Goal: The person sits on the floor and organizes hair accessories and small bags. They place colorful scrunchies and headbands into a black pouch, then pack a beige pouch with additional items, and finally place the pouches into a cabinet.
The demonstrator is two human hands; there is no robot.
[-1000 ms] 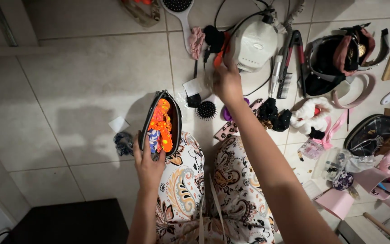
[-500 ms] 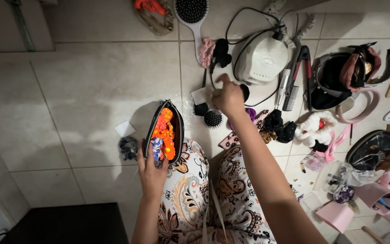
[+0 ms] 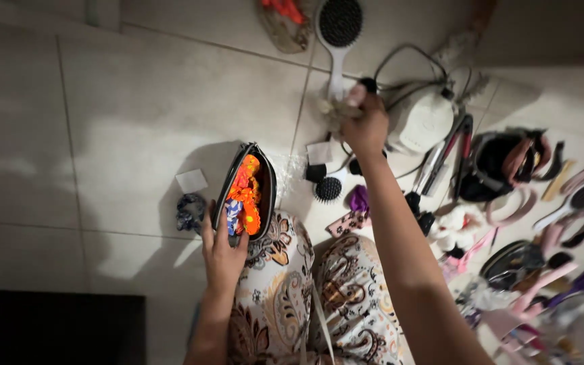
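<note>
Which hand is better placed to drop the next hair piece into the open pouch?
Right. The right hand is out among the hair accessories, closed on a pale scrunchie, while the left hand holds the black pouch open on the knee.

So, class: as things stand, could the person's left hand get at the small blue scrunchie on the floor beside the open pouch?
Probably yes: the left hand holds the pouch, and the scrunchie lies beside it with bare tile between.
</note>
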